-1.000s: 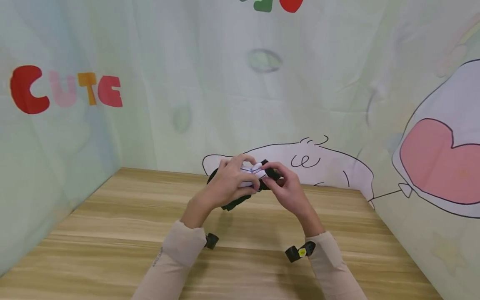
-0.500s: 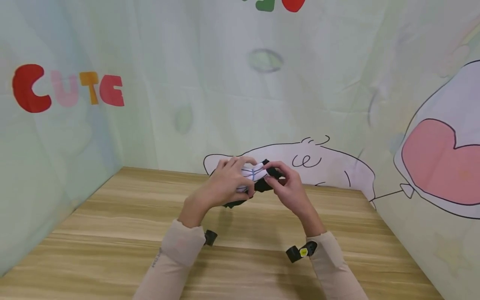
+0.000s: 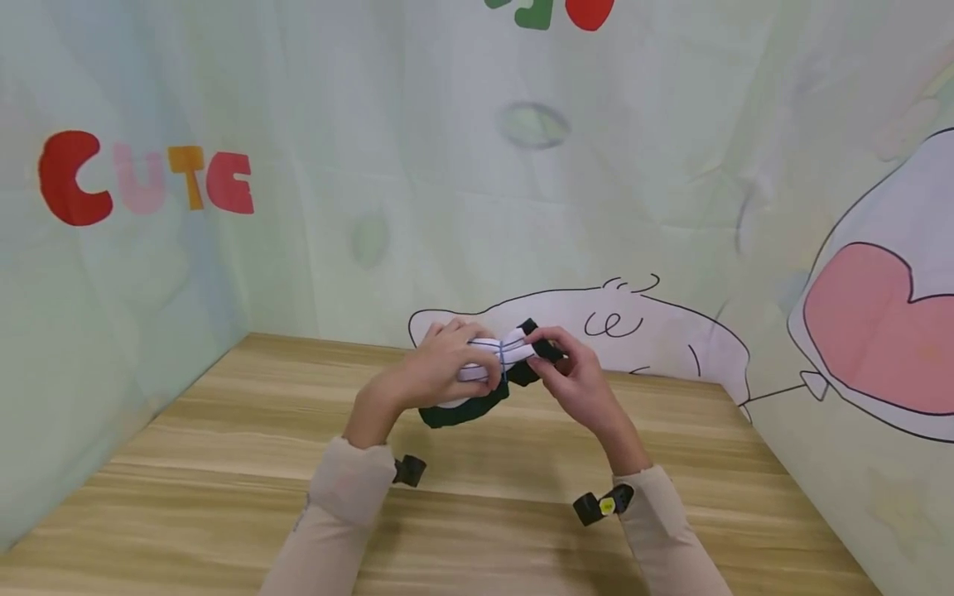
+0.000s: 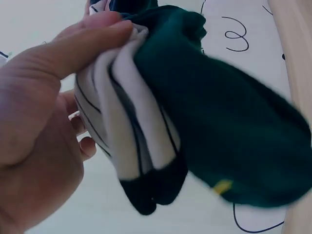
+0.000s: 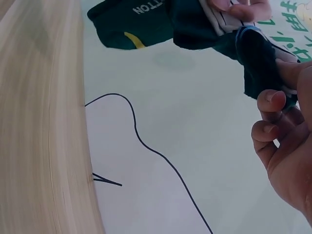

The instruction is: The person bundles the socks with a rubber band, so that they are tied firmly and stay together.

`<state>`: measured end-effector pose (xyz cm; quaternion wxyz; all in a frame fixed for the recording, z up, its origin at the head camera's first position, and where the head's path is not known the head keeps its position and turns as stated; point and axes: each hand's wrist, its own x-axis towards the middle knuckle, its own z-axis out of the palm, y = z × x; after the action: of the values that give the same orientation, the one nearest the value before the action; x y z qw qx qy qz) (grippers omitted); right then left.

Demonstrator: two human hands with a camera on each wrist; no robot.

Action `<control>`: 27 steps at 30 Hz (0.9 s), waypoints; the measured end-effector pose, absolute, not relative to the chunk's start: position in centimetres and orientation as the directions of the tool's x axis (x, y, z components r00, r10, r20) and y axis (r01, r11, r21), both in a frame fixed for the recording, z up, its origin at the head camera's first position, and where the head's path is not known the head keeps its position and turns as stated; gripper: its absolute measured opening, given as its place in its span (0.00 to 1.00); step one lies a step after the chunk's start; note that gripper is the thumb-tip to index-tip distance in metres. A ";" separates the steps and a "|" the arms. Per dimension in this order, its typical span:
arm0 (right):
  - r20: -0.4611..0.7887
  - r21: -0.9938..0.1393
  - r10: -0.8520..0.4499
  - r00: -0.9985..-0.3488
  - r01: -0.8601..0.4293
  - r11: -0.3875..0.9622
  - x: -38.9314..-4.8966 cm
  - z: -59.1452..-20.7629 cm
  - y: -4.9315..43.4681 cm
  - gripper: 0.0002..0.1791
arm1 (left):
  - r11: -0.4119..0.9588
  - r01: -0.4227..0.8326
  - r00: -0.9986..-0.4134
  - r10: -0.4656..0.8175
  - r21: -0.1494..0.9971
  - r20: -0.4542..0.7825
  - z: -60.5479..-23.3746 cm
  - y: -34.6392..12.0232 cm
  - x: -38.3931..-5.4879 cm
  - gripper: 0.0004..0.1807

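Held up over the table is a bundle of socks [image 3: 519, 348], white with dark stripes and dark green. A thin blue band [image 3: 503, 358] circles its middle. My left hand [image 3: 432, 369] grips the left part, thumb on the near side and fingers over the top. My right hand [image 3: 577, 379] pinches the right end between thumb and fingers. In the left wrist view, a dark green sock [image 4: 229, 126] with a small yellow mark hangs beside the white striped socks [image 4: 129, 112], which have dark ends. Pale lettering shows on the green sock [image 5: 131, 27] in the right wrist view.
The wood-grain table [image 3: 477, 530] lies beneath both hands. A pale printed curtain [image 3: 320, 207] stands behind it and along its sides, with a drawn animal and balloon. Each wrist wears a small black camera, such as the right wrist camera [image 3: 599, 503].
My left hand has shifted left and slightly down along the bundle, uncovering more white fabric and the blue band. More dark green sock shows below it. My right hand keeps its pinch, nearly still.
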<state>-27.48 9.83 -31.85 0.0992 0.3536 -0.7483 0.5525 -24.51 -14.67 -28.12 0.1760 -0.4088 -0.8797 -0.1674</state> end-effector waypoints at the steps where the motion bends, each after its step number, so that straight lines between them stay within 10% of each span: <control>1: 0.545 -0.750 -0.420 -0.726 -0.646 0.143 -27.4 -31.8 9.9 0.15 | 0.603 0.780 -0.605 0.657 0.168 0.449 -28.2 -14.7 -24.6 0.06; 27: 0.640 -0.615 -0.372 -0.672 -0.739 0.277 -28.4 -32.0 11.6 0.16 | 0.548 0.696 -0.715 0.587 0.463 0.379 -28.1 -17.1 -25.2 0.26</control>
<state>-28.36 11.61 -31.96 0.1898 0.3576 -0.7763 0.4832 -25.19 -17.07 -28.14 0.0901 -0.3666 -0.8752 -0.3025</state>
